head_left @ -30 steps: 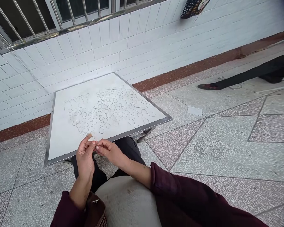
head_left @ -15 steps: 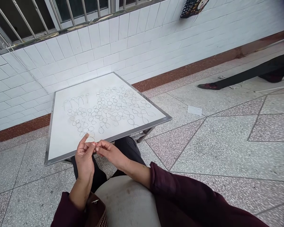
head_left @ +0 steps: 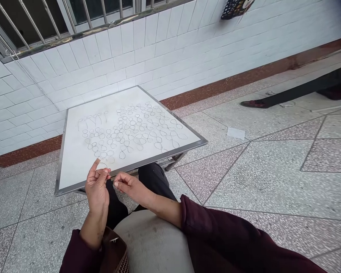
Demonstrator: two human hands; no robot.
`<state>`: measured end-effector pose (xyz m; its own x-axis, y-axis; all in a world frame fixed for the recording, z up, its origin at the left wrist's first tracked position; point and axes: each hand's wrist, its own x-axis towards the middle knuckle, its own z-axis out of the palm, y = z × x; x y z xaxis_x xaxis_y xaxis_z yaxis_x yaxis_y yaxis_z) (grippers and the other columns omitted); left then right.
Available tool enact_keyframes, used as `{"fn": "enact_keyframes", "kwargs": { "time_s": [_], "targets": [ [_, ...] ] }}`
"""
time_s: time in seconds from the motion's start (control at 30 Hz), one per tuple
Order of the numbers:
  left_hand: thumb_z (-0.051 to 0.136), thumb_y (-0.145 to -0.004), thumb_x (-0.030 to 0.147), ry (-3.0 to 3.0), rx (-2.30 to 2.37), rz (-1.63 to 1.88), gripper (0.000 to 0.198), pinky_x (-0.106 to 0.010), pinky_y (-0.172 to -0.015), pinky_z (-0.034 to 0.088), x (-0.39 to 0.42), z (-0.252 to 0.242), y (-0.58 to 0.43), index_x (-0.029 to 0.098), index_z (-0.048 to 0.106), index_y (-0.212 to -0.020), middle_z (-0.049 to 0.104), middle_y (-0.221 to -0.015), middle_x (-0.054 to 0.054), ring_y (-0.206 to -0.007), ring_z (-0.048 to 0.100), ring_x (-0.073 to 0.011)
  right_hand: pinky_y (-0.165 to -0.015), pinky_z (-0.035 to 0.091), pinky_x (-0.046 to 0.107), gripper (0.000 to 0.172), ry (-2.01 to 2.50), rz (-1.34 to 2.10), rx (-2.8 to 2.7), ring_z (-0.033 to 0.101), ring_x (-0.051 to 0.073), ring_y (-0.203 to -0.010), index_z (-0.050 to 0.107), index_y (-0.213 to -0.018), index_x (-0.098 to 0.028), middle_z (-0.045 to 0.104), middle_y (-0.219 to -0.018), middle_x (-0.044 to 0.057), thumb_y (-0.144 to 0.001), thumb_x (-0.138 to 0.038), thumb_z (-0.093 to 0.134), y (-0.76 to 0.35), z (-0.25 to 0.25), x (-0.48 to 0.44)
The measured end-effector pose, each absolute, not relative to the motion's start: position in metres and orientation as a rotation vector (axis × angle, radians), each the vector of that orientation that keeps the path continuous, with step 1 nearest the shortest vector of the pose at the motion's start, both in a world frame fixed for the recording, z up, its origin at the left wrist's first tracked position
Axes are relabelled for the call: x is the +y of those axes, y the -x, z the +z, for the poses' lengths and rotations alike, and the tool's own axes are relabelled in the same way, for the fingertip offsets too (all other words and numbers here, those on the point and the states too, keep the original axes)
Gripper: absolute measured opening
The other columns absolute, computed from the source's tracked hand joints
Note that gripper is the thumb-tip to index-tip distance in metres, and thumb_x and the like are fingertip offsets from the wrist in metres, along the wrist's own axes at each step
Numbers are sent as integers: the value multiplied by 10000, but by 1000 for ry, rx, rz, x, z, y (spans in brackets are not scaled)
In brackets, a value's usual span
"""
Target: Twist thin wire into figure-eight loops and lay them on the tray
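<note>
My left hand (head_left: 98, 189), at the table's near edge, pinches a thin wire (head_left: 103, 163) between thumb and fingertips. The wire curves into a loop beside the raised fingers. Just to the right, my right hand (head_left: 133, 187) is closed in a pinch, apparently on the other end of that wire; the tip is too fine to see clearly. Beyond both hands, many bent wire pieces (head_left: 125, 149), mostly figure-eight loops, lie spread over the white tabletop (head_left: 71, 167). Several single-loop wires with straight tails (head_left: 95, 119) lie at the far left.
The metal-rimmed table stands against a white tiled wall (head_left: 119, 72) below a barred window (head_left: 85, 13). A brown bag (head_left: 113, 252) rests at my lap. On the floor lies a white sheet (head_left: 235, 133). Another person's leg (head_left: 298, 91) reaches in at right.
My hands were together and are now slightly apart. The left hand has moved left with the wire loop, which now shows more plainly. The right hand has hardly moved.
</note>
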<state>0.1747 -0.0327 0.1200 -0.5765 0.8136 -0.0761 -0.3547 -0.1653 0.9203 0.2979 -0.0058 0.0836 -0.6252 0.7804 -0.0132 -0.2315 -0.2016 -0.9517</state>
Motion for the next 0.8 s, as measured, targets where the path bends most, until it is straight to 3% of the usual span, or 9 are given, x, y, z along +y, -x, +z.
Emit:
{"fn": "enact_keyframes", "kwargs": {
  "time_s": [0.33, 0.53, 0.8],
  "targets": [
    [869, -608, 140, -384, 1226, 1938, 547, -197, -661, 463, -33, 123, -147, 164, 709, -1131, 664, -698, 16, -753, 653, -108, -652, 372, 281, 253, 720, 1936, -1563, 453, 127, -644, 560, -792, -206, 537, -705, -29, -857, -432, 653, -303, 75, -18],
    [877, -600, 169, -400, 1219, 1933, 579, -203, -667, 458, -37, 120, -142, 161, 701, -1151, 647, -686, 25, -762, 648, -109, -647, 370, 285, 235, 736, 1977, -1720, 460, 137, -643, 543, -761, -218, 521, -687, -29, -857, -411, 635, -313, 79, -21],
    [848, -688, 271, -560, 1236, 1931, 618, -212, -651, 455, -39, 124, -157, 203, 635, -1264, 620, -693, 41, -719, 608, -102, -645, 367, 296, 341, 743, 2044, -1651, 432, 133, -621, 535, -776, -215, 491, -679, -30, -817, -529, 661, -323, 79, -22]
  ]
}}
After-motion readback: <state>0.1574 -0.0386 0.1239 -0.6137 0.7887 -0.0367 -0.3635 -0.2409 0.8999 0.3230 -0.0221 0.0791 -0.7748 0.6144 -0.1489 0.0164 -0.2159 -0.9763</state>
